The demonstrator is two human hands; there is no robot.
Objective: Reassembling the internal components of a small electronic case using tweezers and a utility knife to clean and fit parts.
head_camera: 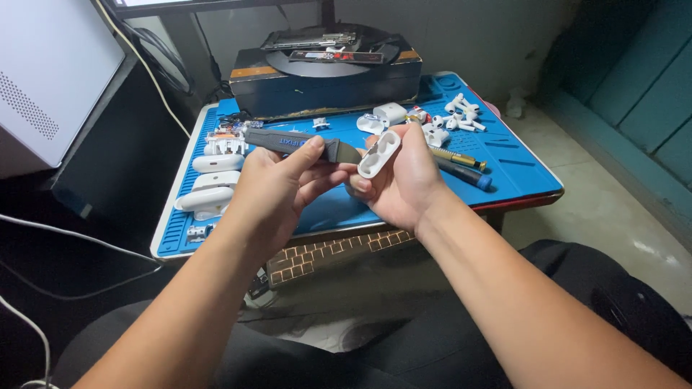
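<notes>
Two bare forearms reach up from the lower corners and meet over the near edge of the blue work mat (519,169). The left hand (277,191) is curled, knuckles up, thumb lying along the top of a grey tool (299,142) pinched against its fingers. The right hand (400,180) faces it, palm turned inward, fingers wrapped around a small white case part (378,153). Fingertips of both hands nearly touch.

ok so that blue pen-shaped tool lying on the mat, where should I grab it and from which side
Take the blue pen-shaped tool around the middle of its barrel, coming down from above. It lies flat and slanted on the blue mat, with a yellow-tipped tool close alongside its far side, so fingers fit best over the top, pinching across its width.
</notes>
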